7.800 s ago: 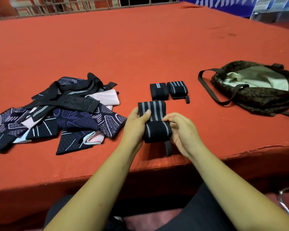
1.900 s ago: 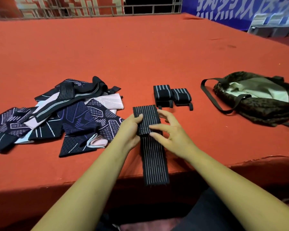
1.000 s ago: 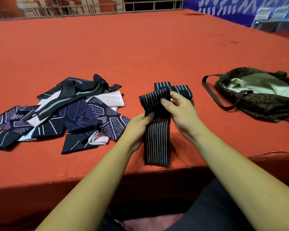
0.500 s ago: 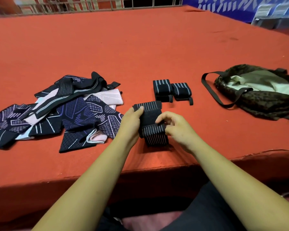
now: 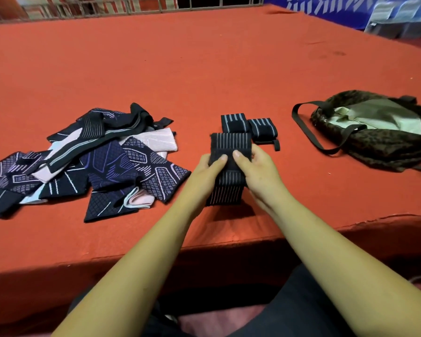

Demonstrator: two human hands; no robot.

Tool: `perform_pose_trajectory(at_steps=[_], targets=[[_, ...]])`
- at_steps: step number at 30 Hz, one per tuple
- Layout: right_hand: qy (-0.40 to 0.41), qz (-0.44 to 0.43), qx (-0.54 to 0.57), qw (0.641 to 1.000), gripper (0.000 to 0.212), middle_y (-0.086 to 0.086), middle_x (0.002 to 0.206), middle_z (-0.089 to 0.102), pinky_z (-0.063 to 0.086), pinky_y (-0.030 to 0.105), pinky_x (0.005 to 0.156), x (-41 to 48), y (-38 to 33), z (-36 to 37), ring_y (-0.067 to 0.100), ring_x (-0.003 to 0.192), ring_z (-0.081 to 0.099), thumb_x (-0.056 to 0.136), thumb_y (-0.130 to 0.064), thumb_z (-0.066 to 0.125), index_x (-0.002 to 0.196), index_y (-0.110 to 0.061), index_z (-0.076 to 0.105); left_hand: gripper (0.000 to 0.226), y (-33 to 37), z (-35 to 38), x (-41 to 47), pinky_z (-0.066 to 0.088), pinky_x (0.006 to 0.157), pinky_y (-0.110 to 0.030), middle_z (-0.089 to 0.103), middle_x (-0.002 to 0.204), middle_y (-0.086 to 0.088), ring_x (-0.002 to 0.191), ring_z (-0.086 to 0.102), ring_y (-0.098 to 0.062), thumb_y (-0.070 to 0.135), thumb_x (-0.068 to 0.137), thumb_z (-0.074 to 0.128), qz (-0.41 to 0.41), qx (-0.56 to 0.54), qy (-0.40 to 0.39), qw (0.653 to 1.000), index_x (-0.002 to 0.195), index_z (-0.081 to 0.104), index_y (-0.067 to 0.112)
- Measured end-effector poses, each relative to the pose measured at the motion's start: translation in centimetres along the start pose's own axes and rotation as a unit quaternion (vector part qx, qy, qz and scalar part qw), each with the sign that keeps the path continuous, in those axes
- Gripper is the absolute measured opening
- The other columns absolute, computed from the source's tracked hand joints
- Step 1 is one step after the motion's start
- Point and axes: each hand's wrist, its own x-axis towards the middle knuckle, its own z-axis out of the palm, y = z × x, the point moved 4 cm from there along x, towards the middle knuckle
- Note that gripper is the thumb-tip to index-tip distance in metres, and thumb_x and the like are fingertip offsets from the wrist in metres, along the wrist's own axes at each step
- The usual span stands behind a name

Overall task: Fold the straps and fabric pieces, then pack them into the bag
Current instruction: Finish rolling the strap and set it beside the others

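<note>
A black strap with thin grey stripes [image 5: 229, 145] is folded over itself near the table's front edge. My left hand [image 5: 206, 172] grips its left side and my right hand [image 5: 258, 169] grips its right side, both thumbs pressed on top. Just behind it lie two rolled black straps [image 5: 247, 126] side by side. A pile of dark patterned and pink fabric pieces [image 5: 88, 161] spreads out at the left. The dark leopard-print bag [image 5: 379, 135] lies open at the right, its pale lining showing and a black handle looping toward the straps.
The red cloth-covered table [image 5: 204, 64] stretches far back. Its front edge runs under my forearms. A metal railing and a blue banner stand beyond the far side.
The strap, held up long a second ago, is now folded shorter. Both hands have lifted its folded end and hold it closer to the two rolled straps.
</note>
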Motion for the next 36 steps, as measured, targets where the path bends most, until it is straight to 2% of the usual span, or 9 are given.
perform_pose_trajectory(at_steps=[4, 8, 12, 15, 17, 20, 26, 29, 36], targets=[[-0.011, -0.060, -0.004, 0.998, 0.017, 0.002, 0.107, 0.072, 0.055, 0.031, 0.089, 0.6, -1.5, -1.4, 0.014, 0.101, 0.068, 0.098, -0.006, 0.056, 0.110, -0.015, 0.063, 0.040, -1.9, 0.9, -0.5, 0.059, 0.067, -0.034, 0.069, 0.113, -0.025, 0.092, 0.070, -0.035, 0.036, 0.102, 0.049, -0.059, -0.013, -0.100, 0.993, 0.125, 0.060, 0.005], [-0.063, -0.068, -0.064, 0.994, 0.022, -0.005, 0.100, 0.071, 0.051, 0.029, 0.093, -0.2, -1.0, -1.8, 0.009, 0.097, 0.065, 0.093, -0.003, 0.061, 0.102, -0.023, 0.067, 0.028, -2.2, 0.8, -0.1, 0.056, 0.056, -0.020, 0.076, 0.088, -0.014, 0.074, 0.074, -0.022, 0.020, 0.104, 0.042, -0.104, -0.156, -0.062, 0.980, 0.108, 0.064, 0.002], [-0.123, -0.033, -0.131, 0.983, 0.035, -0.008, 0.101, 0.063, 0.045, 0.008, 0.076, -1.4, -0.1, -2.4, -0.006, 0.081, 0.062, 0.087, 0.016, 0.057, 0.097, -0.016, 0.068, 0.031, -2.3, 0.5, 0.6, 0.060, 0.063, -0.029, 0.072, 0.094, -0.019, 0.076, 0.073, -0.024, 0.008, 0.099, 0.036, -0.125, -0.294, -0.029, 0.947, 0.105, 0.063, -0.004], [-0.118, -0.037, -0.188, 0.974, 0.040, 0.005, 0.120, 0.060, 0.055, 0.020, 0.078, -1.5, 0.7, -3.3, 0.010, 0.093, 0.068, 0.085, 0.015, 0.058, 0.094, -0.022, 0.072, 0.042, -2.1, 0.6, 0.5, 0.062, 0.071, -0.041, 0.069, 0.107, -0.025, 0.086, 0.072, -0.033, 0.022, 0.100, 0.035, -0.136, -0.350, -0.034, 0.926, 0.118, 0.057, -0.010], [-0.112, -0.024, -0.216, 0.970, 0.047, 0.007, 0.113, 0.067, 0.056, 0.047, 0.079, -1.3, 1.3, -3.7, 0.030, 0.091, 0.069, 0.086, 0.011, 0.057, 0.089, -0.033, 0.073, 0.045, -2.0, 1.0, 0.7, 0.061, 0.073, -0.042, 0.067, 0.115, -0.026, 0.091, 0.070, -0.033, 0.029, 0.102, 0.041, -0.131, -0.303, -0.045, 0.943, 0.123, 0.058, -0.007], [-0.118, -0.013, -0.254, 0.960, 0.060, 0.008, 0.098, 0.073, 0.052, 0.060, 0.075, -1.0, 1.9, -4.0, 0.050, 0.088, 0.064, 0.081, 0.017, 0.048, 0.093, -0.037, 0.072, 0.026, -1.9, 1.7, 1.3, 0.060, 0.066, -0.035, 0.069, 0.104, -0.018, 0.082, 0.071, -0.025, 0.014, 0.101, 0.046, -0.086, -0.204, -0.027, 0.975, 0.116, 0.062, 0.000], [-0.040, 0.091, 0.026, 0.995, 0.031, 0.006, 0.077, 0.065, 0.057, 0.053, 0.070, -0.2, 1.2, -4.8, 0.032, 0.064, 0.066, 0.090, 0.001, 0.045, 0.117, -0.012, 0.051, 0.034, -0.7, 3.1, 3.6, 0.059, 0.083, -0.046, 0.064, 0.121, -0.020, 0.102, 0.067, -0.029, 0.000, 0.099, 0.047, -0.026, -0.186, 0.007, 0.982, 0.133, 0.049, -0.001], [0.013, 0.089, -0.006, 0.996, 0.022, 0.015, 0.086, 0.068, 0.053, 0.033, 0.048, 1.1, 1.5, -5.4, 0.025, 0.053, 0.064, 0.100, -0.021, 0.054, 0.113, -0.011, 0.040, 0.033, -0.6, 3.9, 4.9, 0.060, 0.075, -0.042, 0.067, 0.112, -0.015, 0.094, 0.068, -0.024, 0.000, 0.098, 0.049, -0.027, -0.178, 0.003, 0.984, 0.131, 0.051, 0.001], [0.044, 0.063, -0.074, 0.994, 0.011, 0.010, 0.071, 0.062, 0.038, 0.024, 0.038, 5.1, 2.3, -7.6, 0.011, 0.039, 0.049, 0.097, -0.009, 0.055, 0.095, -0.015, 0.046, 0.015, 1.0, 5.9, 9.4, 0.061, 0.073, -0.037, 0.071, 0.094, -0.011, 0.083, 0.070, -0.020, 0.006, 0.097, 0.054, -0.019, -0.184, -0.004, 0.983, 0.109, 0.062, 0.002]])
